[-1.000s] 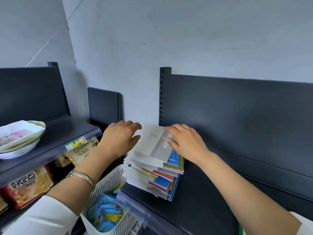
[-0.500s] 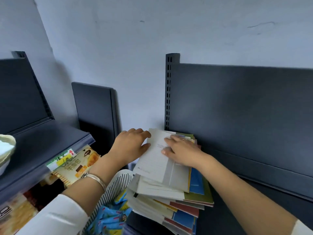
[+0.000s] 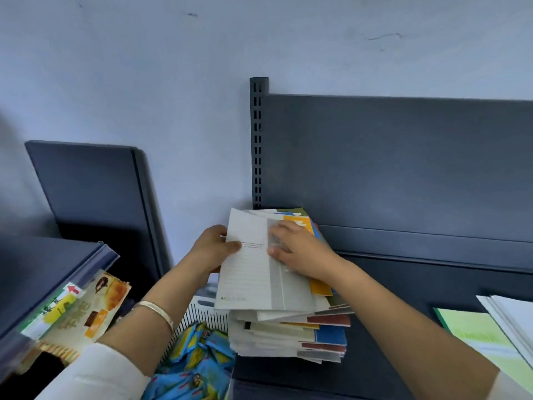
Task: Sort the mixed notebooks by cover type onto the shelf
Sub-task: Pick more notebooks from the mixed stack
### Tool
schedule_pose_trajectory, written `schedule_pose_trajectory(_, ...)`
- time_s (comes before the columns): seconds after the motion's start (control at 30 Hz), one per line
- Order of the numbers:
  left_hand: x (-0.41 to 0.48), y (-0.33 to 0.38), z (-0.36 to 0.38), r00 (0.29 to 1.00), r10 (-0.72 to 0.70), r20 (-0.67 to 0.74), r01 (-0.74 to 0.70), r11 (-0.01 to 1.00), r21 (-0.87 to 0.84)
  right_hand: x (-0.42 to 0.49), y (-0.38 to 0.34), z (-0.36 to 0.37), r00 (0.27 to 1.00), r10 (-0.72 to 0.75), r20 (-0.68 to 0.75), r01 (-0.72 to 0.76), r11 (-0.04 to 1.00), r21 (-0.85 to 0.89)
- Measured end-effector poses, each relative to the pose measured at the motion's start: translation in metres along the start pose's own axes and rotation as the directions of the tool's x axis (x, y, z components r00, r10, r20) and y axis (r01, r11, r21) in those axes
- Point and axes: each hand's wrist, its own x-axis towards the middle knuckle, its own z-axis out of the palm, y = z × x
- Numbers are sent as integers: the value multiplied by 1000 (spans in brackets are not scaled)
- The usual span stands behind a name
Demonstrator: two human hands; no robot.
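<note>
Left hand (image 3: pixel 215 249) pinches the white notebook's (image 3: pixel 248 278) left edge, thumb on top. Right hand (image 3: pixel 300 255) lies flat on the cover. The notebook tops the stack (image 3: pixel 288 333) at the shelf's (image 3: pixel 403 327) left end, long axis near-to-far. Best to peel up one cover only and steady the rest.

White-grey top notebook (image 3: pixel 253 272); dark grey shelf (image 3: pixel 403 298); blue-yellow packets (image 3: pixel 199 362).
</note>
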Motion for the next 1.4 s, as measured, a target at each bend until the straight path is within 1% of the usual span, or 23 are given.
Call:
schedule_pose_trajectory(0.13, -6, -1, -12, 997, 35, -65, -35, 999, -8, -6, 5, 2, 972, 223, -68, -227, 972, -55)
schedule_pose_trajectory(0.27, -9, -3, -30, 970, 94, -224, -115, 990, -84, -5, -2, 1, 952, 290, -101, -301, 946, -118)
schedule_pose_trajectory(0.33, -11, 1, -35, 951, 138, -277, -187, 969, -161, -5, -9, -2, 927, 324, -188, -331, 943, -6)
schedule_pose_trajectory(0.4, -12, 6, -34, 936, 188, -296, -259, 940, -223, -5, -13, -8, 896, 363, -255, -309, 923, 230)
schedule_pose_trajectory(0.43, -14, 10, -30, 932, 208, -296, -288, 922, -257, -5, -15, -11, 889, 393, -235, -285, 877, 387)
schedule_pose_trajectory(0.47, -15, 16, -24, 931, 220, -291, -306, 905, -295, -6, -16, -14, 892, 418, -174, -259, 786, 561)
schedule_pose_trajectory(0.5, -16, 22, -17, 932, 231, -280, -320, 887, -333, -7, -17, -16, 901, 424, -92, -237, 658, 715)
schedule_pose_trajectory(0.53, -17, 28, -9, 933, 244, -264, -329, 874, -357, -9, -17, -17, 910, 413, -6, -236, 533, 812)
schedule_pose_trajectory(0.57, -16, 33, 0, 934, 258, -246, -336, 868, -366, -12, -15, -19, 917, 395, 52, -242, 448, 861)
schedule_pose_trajectory(0.6, -14, 36, 8, 936, 273, -223, -338, 875, -345, -14, -12, -21, 918, 391, 64, -236, 410, 881)
schedule_pose_trajectory(0.67, -5, 39, 23, 949, 280, -143, -308, 919, -246, -18, -3, -26, 893, 450, -18, -184, 401, 897)
schedule_pose_trajectory(0.7, 1, 38, 29, 961, 261, -88, -272, 951, -149, -20, 3, -28, 863, 499, -77, -154, 406, 901)
schedule_pose_trajectory(0.73, 6, 37, 34, 972, 233, -33, -232, 973, 16, -21, 11, -31, 828, 546, -127, -131, 409, 903)
schedule_pose_trajectory(0.77, 11, 33, 37, 980, 197, -5, -191, 953, 234, -24, 18, -33, 793, 587, -163, -121, 413, 903)
schedule_pose_trajectory(0.8, 13, 30, 41, 984, 176, -16, -151, 882, 447, -25, 25, -34, 763, 618, -187, -125, 425, 896)
schedule_pose_trajectory(0.83, 14, 25, 43, 983, 181, -28, -130, 794, 594, -26, 30, -33, 745, 635, -205, -136, 444, 885)
schedule_pose_trajectory(0.87, 11, 21, 43, 982, 187, -23, -124, 736, 666, -27, 36, -31, 736, 642, -212, -149, 460, 875)
schedule_pose_trajectory(0.9, 9, 17, 43, 983, 183, -16, -122, 719, 685, -27, 39, -29, 734, 645, -211, -161, 467, 869)
schedule_pose_trajectory(0.93, 6, 14, 41, 986, 163, -23, -107, 739, 665, -27, 41, -26, 733, 648, -205, -170, 467, 868)
schedule_pose_trajectory(1.07, 10, 6, 26, 994, 95, -63, -53, 878, 475, -25, 41, -17, 726, 657, -205, -185, 474, 861)
schedule_pose_trajectory(1.2, 6, 1, 8, 996, 78, -51, -60, 954, 294, -24, 36, -14, 721, 657, -219, -186, 488, 853)
schedule_pose_trajectory(1.27, 2, 2, 3, 990, 111, -90, -79, 948, 308, -25, 34, -14, 720, 655, -228, -180, 494, 851)
schedule_pose_trajectory(1.4, -14, 21, 8, 936, 318, -154, -245, 898, 365, -34, 33, -17, 729, 636, -253, -165, 522, 837)
